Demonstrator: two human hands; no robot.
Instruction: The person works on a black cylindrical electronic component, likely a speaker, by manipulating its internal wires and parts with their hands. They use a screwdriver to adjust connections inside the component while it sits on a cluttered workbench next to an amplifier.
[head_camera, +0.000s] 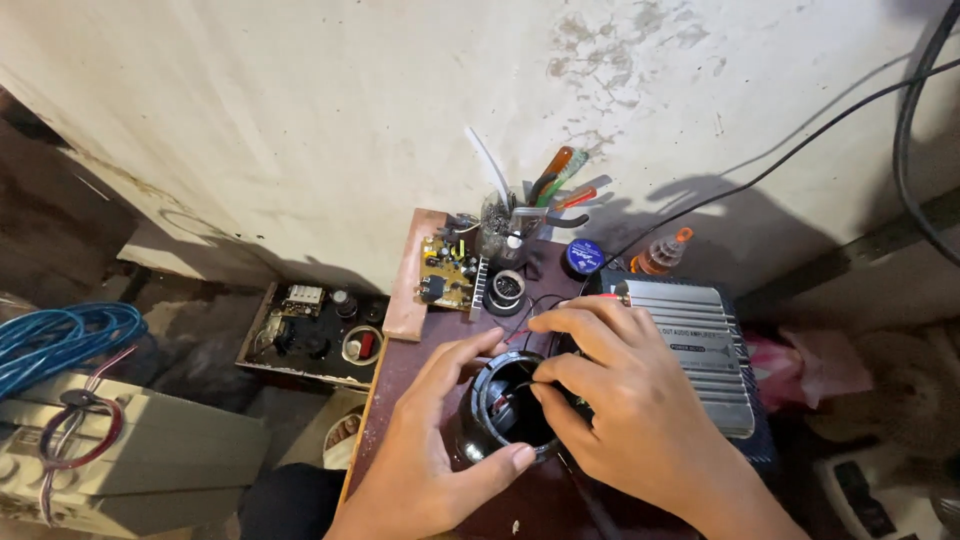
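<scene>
Black round housing (510, 410), open at the top like a small speaker shell, sits on the dark red-brown table (420, 350) right in front of the person, and both hands are on it. The left hand (430, 450) wraps the housing's near-left side, thumb pressed along the front rim and fingers curled over the far rim, so that hand is clamped on the housing. The right hand (630, 410) comes in from the housing's right; its fingertips are pinched together inside the opening, on what looks like a thin wire, though I cannot tell exactly what they grip. Thin black and red wires (535, 310) run from the housing toward the back of the table.

Just right of the housing, partly under the right hand, lies a ribbed silver amplifier box (705, 350). Behind the housing stand a green circuit board (447, 270) and a clear cup of tools (510, 225) against the wall. A small round blue tin (583, 257) and an orange-capped bottle (662, 255) sit behind the amplifier box. Far left of the housing, off the table, a blue cable coil (60, 340) rests on a grey case.
</scene>
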